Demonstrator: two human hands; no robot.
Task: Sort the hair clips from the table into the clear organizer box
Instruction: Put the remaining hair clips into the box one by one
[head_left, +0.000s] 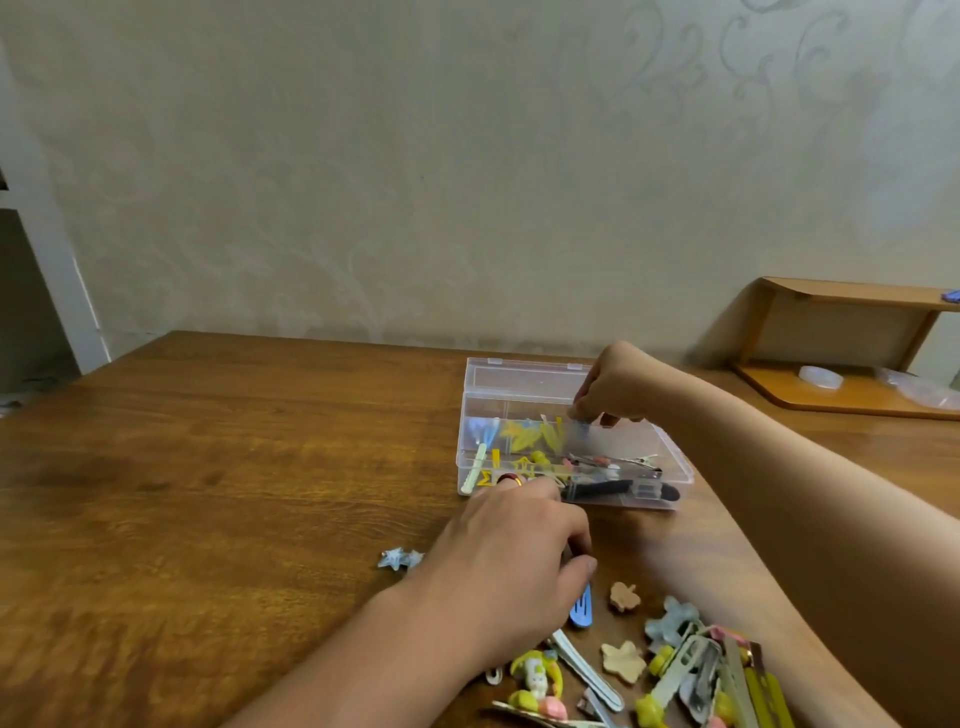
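Observation:
A clear organizer box (670, 452) stands open on the wooden table (234, 467), its lid tipped back. Inside lie yellow, pale blue, silver and black hair clips. My right hand (615, 387) reaches over the box's far right part and pinches a small blue clip (582, 427) just above the inside. My left hand (511, 558) is low over the table in front of the box, fingers curled round a blue snap clip (582, 610) whose end sticks out below the thumb. A pile of loose clips (691, 670) lies at the near right.
A small pale blue star clip (400, 558) lies alone to the left of my left hand. Two tan flower clips (624, 596) sit near the pile. A wooden shelf unit (841, 353) holding a tape roll stands at the far right against the wall.

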